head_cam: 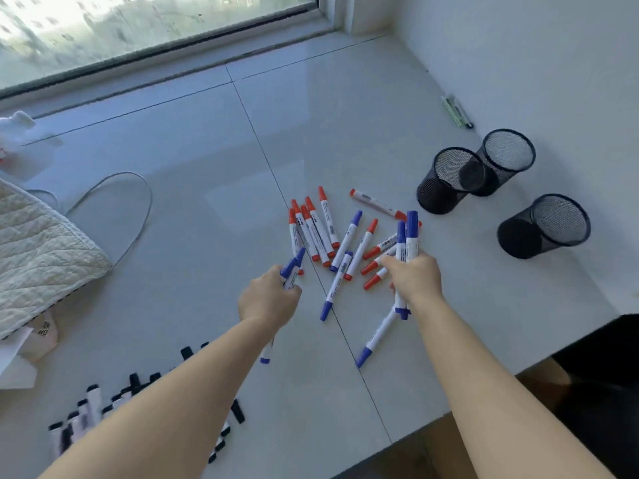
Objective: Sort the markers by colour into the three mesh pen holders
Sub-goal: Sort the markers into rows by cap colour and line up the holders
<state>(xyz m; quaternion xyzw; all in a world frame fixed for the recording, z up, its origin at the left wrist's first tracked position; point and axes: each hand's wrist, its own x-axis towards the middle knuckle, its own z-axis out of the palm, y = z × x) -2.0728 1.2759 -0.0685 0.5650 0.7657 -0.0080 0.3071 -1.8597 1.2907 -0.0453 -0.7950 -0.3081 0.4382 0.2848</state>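
Observation:
A heap of red-capped markers [313, 229] and blue-capped markers [345, 242] lies mid-surface. My left hand [268, 299] grips blue markers [292, 267] at the heap's left edge. My right hand [415, 276] holds upright blue markers [409, 236] at the heap's right side. One more blue marker [377, 335] lies below that hand. Black-capped markers [90, 406] lie in a group at the lower left, partly hidden by my left forearm. Three black mesh pen holders stand at the right: one [446, 181], one [503, 160] behind it, one [543, 226] nearer; all look empty.
A green pen [456, 110] lies by the right wall. A white cable [138, 216] loops at the left beside a quilted white bag [38, 261] and papers [24, 146]. The window frame [166, 53] runs along the back. The ledge's front edge [484, 397] drops off at the lower right.

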